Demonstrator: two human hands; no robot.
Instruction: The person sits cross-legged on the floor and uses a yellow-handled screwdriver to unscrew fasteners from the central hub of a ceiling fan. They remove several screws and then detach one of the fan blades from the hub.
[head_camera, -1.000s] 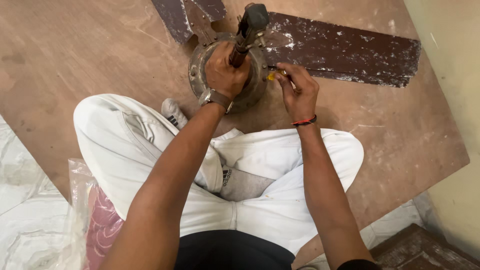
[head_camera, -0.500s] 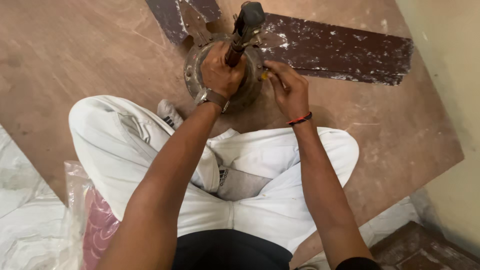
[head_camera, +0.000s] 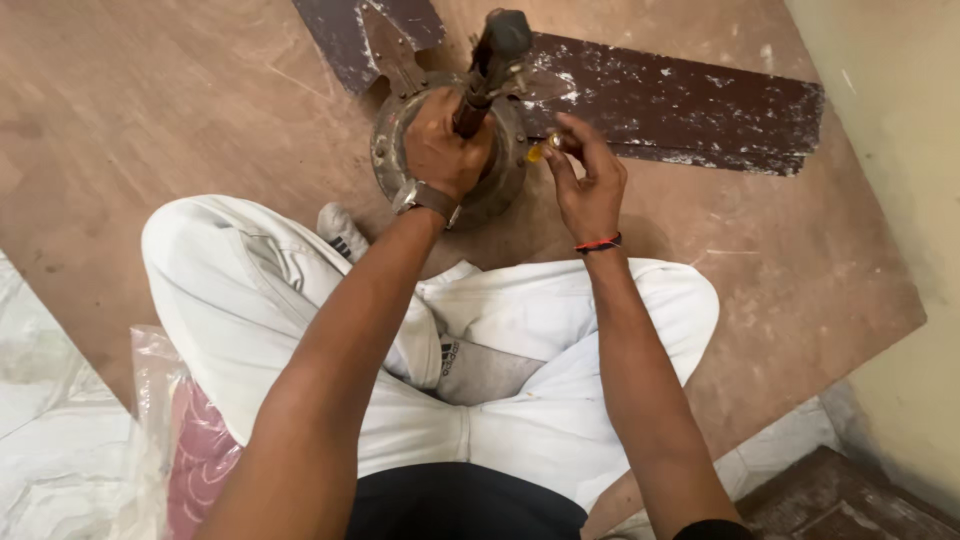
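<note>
An old ceiling fan lies on a brown board in front of my crossed legs. Its round rusty motor housing (head_camera: 392, 140) faces up, and its downrod (head_camera: 492, 55) rises toward me. My left hand (head_camera: 440, 150), with a wristwatch, is shut around the rod's base. My right hand (head_camera: 588, 178) pinches a small yellow-handled tool (head_camera: 538, 152) beside the motor's right edge. One dark, paint-flecked blade (head_camera: 680, 105) stretches right; another blade (head_camera: 365, 40) points to the upper left.
The brown wooden board (head_camera: 170, 110) covers most of the floor. A clear plastic bag with pink cloth (head_camera: 185, 450) lies by my left thigh. A pale wall (head_camera: 900, 150) rises on the right. Dark wood (head_camera: 840, 505) sits at the bottom right corner.
My right hand has lifted its fingers and shifted a little on the small yellow tool by the motor. My left hand keeps its grip on the rod.
</note>
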